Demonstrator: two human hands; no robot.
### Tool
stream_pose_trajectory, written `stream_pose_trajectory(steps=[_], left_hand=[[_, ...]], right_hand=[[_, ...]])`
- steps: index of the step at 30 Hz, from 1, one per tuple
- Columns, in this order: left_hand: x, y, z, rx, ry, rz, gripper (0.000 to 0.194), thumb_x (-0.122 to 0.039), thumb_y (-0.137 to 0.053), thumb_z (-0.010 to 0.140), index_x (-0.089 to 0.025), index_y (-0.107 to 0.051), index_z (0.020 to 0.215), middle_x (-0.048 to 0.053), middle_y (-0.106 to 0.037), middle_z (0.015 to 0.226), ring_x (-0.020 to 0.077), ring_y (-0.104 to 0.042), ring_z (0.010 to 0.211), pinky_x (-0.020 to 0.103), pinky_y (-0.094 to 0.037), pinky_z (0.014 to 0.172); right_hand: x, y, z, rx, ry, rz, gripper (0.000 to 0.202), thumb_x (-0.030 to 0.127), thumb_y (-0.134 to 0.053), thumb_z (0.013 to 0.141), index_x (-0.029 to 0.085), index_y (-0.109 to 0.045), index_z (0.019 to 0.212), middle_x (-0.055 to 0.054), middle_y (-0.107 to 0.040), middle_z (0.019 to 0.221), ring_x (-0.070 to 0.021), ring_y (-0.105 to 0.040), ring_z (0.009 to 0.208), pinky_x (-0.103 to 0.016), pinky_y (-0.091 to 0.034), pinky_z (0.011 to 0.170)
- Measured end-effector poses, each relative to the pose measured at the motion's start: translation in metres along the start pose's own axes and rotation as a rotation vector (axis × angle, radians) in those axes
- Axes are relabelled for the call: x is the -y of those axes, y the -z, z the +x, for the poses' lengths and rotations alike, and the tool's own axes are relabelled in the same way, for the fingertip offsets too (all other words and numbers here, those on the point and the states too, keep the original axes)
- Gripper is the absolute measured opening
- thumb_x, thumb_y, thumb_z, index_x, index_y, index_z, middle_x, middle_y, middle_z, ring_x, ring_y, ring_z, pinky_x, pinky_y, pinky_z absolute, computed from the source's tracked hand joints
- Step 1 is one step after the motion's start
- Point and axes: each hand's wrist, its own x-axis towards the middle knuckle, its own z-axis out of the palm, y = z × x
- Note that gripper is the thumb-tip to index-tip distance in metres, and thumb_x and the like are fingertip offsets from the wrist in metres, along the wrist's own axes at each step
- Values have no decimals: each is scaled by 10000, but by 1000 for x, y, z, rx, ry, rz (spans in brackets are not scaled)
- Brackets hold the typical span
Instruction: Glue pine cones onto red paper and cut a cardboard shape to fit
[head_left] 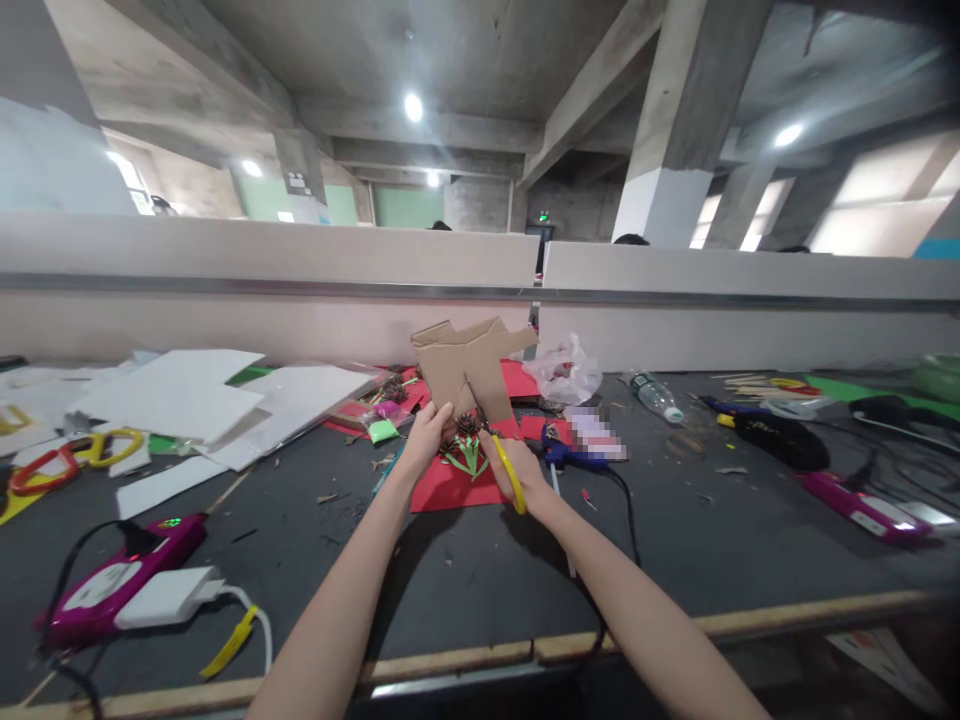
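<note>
My left hand [429,435] grips the lower left edge of a piece of brown cardboard [463,365], held up over the table. In my right hand [516,470] is a pair of scissors with yellow handles [510,478]. Their blades point up and away, lying against the lower part of the cardboard. Just below the cardboard, between my hands, are dark pine cones [465,425] and green leaf-like strips [469,458]. Under them lies a red sheet [450,492]. A blue glue gun [574,455] rests right of my right hand.
White sheets [202,395] and more scissors [112,447] lie on the left. A purple power strip [124,580] with a white plug stands front left, another power strip [862,508] at right. Behind are a plastic bag [566,372], a bottle [655,395] and a white partition [262,325].
</note>
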Motion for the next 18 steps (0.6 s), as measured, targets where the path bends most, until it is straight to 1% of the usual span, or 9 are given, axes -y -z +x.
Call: stream_pose_trajectory(steps=[5,8,10,12,15,17,18], left_hand=[[3,2,1,-11,-33,28,332,-376,-641,603,-164,-389,640,-99,-265,494,23,-239,405,180,-161,418],[6,5,2,-42,-55,59,334,-377,-636,605,-166,-376,595,-99,-270,465,26,-232,389,182,-157,405],[8,7,2,-90,-77,98,333,-383,-622,618,-165,-377,556,-93,-284,440,32,-244,382,189,-171,398],[9,9,2,-166,-117,139,316,-400,-596,642,-160,-413,547,-77,-336,430,47,-295,388,196,-218,403],[11,9,1,-291,-176,152,297,-446,-553,680,-152,-512,680,-45,-470,492,75,-396,421,207,-303,428],[10,8,-1,-331,-189,146,314,-467,-531,698,-158,-518,751,-42,-493,499,78,-408,400,208,-317,412],[9,7,-1,-327,-187,150,313,-472,-522,706,-162,-508,745,-48,-476,472,75,-394,370,206,-306,389]], right_hand=[[-2,-5,2,-15,13,43,746,598,4,820,172,-594,686,-84,-613,667,-164,-571,655,-220,-309,548],[-3,-3,4,-7,73,49,724,573,-7,838,163,-576,661,-64,-587,625,-138,-539,609,-211,-305,548],[-3,1,3,13,132,44,707,548,-13,852,157,-561,638,-49,-561,591,-123,-512,579,-209,-293,533],[-2,5,2,28,182,38,682,531,-32,863,154,-549,627,-37,-540,572,-114,-489,559,-211,-273,508],[1,6,0,34,216,33,639,525,-85,869,152,-546,632,-34,-540,581,-110,-476,548,-217,-254,493],[2,4,-2,45,220,50,623,526,-109,868,151,-551,641,-41,-552,598,-114,-486,558,-217,-259,498],[2,3,-2,50,216,70,627,532,-109,865,150,-554,642,-45,-557,605,-118,-495,566,-215,-266,503]])
